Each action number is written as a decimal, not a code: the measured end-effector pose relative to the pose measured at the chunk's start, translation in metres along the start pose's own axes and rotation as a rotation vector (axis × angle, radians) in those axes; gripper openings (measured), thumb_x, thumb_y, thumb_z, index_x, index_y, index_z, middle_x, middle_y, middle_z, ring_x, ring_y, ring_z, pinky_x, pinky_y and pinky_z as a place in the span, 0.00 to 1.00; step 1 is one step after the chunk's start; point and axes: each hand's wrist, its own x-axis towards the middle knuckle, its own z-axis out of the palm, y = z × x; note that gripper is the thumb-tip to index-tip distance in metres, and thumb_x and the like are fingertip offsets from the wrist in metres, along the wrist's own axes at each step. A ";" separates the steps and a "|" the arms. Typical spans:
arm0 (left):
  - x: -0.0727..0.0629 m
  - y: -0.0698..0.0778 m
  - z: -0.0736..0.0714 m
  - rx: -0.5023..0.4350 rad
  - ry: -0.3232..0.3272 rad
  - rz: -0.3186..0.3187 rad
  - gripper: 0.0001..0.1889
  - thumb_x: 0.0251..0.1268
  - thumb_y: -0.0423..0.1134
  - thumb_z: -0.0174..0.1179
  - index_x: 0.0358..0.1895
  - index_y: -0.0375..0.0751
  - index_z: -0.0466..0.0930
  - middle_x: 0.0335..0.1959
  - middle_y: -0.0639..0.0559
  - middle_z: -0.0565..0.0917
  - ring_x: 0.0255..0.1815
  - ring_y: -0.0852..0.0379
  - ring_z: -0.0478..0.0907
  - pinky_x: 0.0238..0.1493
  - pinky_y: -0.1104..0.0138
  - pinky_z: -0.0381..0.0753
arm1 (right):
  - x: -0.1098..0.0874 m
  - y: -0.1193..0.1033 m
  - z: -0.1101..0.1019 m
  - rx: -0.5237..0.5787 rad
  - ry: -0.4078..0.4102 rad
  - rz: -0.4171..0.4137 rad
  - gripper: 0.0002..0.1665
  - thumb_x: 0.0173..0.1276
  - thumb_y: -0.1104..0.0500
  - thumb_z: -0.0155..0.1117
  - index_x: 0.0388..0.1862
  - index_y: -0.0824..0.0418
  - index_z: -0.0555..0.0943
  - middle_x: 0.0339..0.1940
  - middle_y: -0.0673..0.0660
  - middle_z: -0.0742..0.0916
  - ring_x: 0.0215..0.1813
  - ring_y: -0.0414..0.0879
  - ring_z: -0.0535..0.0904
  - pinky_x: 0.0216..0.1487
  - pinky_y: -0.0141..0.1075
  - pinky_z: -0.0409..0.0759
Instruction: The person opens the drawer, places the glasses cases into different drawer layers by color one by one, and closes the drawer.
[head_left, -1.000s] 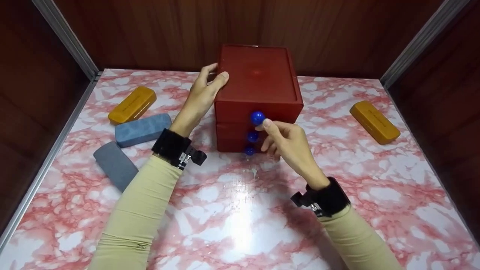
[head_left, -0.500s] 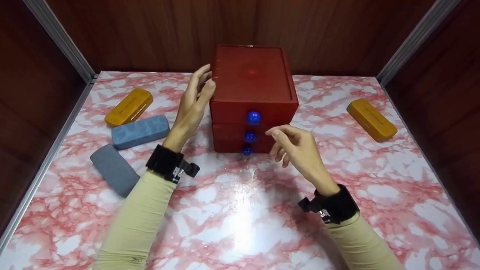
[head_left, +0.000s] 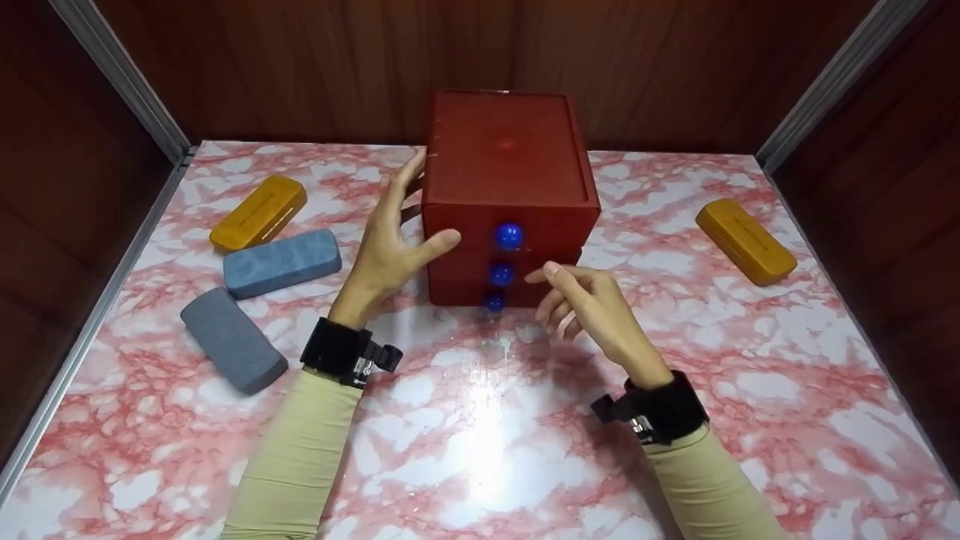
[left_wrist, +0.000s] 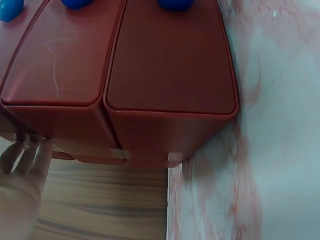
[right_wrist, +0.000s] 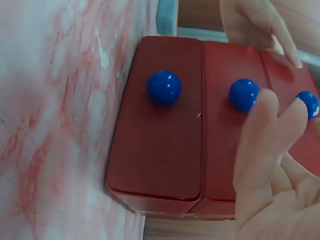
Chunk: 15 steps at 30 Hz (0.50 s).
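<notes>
A red drawer box (head_left: 504,150) with three stacked drawers stands at the back middle. Each drawer front bears a round blue knob (head_left: 508,237). All three drawers look pushed in. My left hand (head_left: 386,244) lies along the box's left side with its thumb stretched out over the front. In the left wrist view its fingertips (left_wrist: 31,150) reach the side by the upper drawers. Just in front of the lower right part of the box hovers my right hand (head_left: 589,304), fingers loosely bent, holding nothing. The right wrist view shows it close to the middle knob (right_wrist: 244,95).
To the left lie a mustard case (head_left: 259,214), a blue case (head_left: 282,262) and a grey case (head_left: 234,341), close together. Another mustard case (head_left: 746,241) lies on the right. Wood-grain panels (head_left: 315,67) close in the marbled table (head_left: 420,450) at back and sides.
My right hand has let go of the top knob and drawn back a little to the lower right. My left hand has slid from the top edge down the left side, nearer the front.
</notes>
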 end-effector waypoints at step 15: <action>-0.008 0.024 0.004 0.109 0.021 0.031 0.46 0.65 0.35 0.75 0.83 0.40 0.59 0.82 0.43 0.65 0.79 0.48 0.66 0.74 0.53 0.74 | 0.014 0.010 0.014 0.189 -0.211 0.204 0.41 0.82 0.29 0.48 0.69 0.59 0.82 0.35 0.59 0.90 0.30 0.48 0.87 0.24 0.36 0.81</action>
